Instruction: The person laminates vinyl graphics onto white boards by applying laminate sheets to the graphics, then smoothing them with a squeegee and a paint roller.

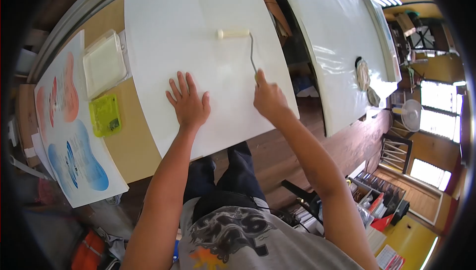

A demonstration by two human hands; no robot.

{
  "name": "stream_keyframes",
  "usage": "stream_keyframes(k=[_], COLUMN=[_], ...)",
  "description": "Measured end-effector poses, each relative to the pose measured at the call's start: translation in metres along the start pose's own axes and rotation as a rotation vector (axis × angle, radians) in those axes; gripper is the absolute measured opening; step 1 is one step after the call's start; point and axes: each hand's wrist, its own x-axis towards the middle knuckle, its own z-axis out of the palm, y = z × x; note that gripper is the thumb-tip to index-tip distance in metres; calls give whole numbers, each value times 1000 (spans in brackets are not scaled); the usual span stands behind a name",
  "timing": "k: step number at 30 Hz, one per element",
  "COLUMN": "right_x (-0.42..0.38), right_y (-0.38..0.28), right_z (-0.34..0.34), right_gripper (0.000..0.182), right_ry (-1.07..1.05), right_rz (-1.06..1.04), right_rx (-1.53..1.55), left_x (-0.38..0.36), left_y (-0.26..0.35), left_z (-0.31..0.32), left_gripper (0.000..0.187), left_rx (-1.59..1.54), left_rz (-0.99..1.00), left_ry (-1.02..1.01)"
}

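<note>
A large white sheet (223,91) lies flat on the table. My left hand (191,103) rests palm down on it, fingers spread. In my right hand (269,95) is the handle of a small paint roller (234,33); its thin metal rod bends up to a pale roller head that lies over the upper part of the sheet. The fingers of my right hand are wrapped round the handle, hiding most of it. Left of the sheet sits a clear tray (104,65) with something whitish in it, and below that a yellow-green tray (105,116).
Brown board (131,146) shows under the trays. A printed sheet with red and blue shapes (69,161) lies at the far left. Beyond a dark gap on the right stands a second white-topped table (337,56), with a wrapped item (363,75) on it.
</note>
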Motion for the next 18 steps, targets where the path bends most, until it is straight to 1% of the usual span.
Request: stream_keyframes(k=[1, 2, 3, 4, 5, 6, 7, 8, 9, 10, 11, 12, 13, 14, 16, 17, 18], right_x=[-26, -67, -113, -156, -191, -215, -233, -246, -250, -251, -255, -256, -256, -253, -241, -236, -230], right_y=[-1, 25, 31, 30, 27, 24, 24, 30, 33, 34, 34, 24, 16, 11, 6, 7, 9], right_z=[9, 37, 33, 27, 18, 5, -6, -13, -23, -27, -30, -44, -54, -60, -68, -66, -64], right_gripper=[60, 58, 61, 60, 60, 60, 59, 59, 60, 60, 60, 54, 48, 48, 26, 26, 21], right_ry=[5, 122, 26, -84, -193, -259, -324, -308, -172, -42, -39, -35, -34, -37, -96, -101, -112], right_rz=[-11, -84, -47, 47, 143, 185, 230, 234, 164, 86, 76, 187, 300, 291, 595, 593, 570], right_rx=[1, 53, 11, 10, 12, -3, -18, -18, 160, 338, 341, 359, 375, 374, 873, 872, 1072], left_x=[-1, 0, 0, 1, 2, 1, -2, 0, 4, 3, -8, -20, -34, -48, -68, -70, -70], left_y=[-2, -3, -5, -7, -8, -8, -8, -10, -8, -8, -10, -12, -13, -12, -12, -15, -16], left_z=[1, 2, 2, 0, -1, -3, -6, -11, -22, -32, -41, -52, -58, -63, -53, -45, -41], left_gripper=[79, 81, 82, 82, 84, 85, 85, 90, 94, 94, 97, 100, 105, 106, 106, 106, 105], left_rx=[-6, -7, -8, -12, -25, -38, -43, -60, -75, -73, -69, -63, -73, -56, -37, -36, -21], left_rz=[7, 3, -4, -3, -16, -25, -16, -34, -56, -54, 23, 95, 181, 245, 251, 246, 237], left_ry=[2, -19, -39, -30, -70, -114, -108, -172, -231, -217, -178, -142, -160, -226, -310, -311, -286])
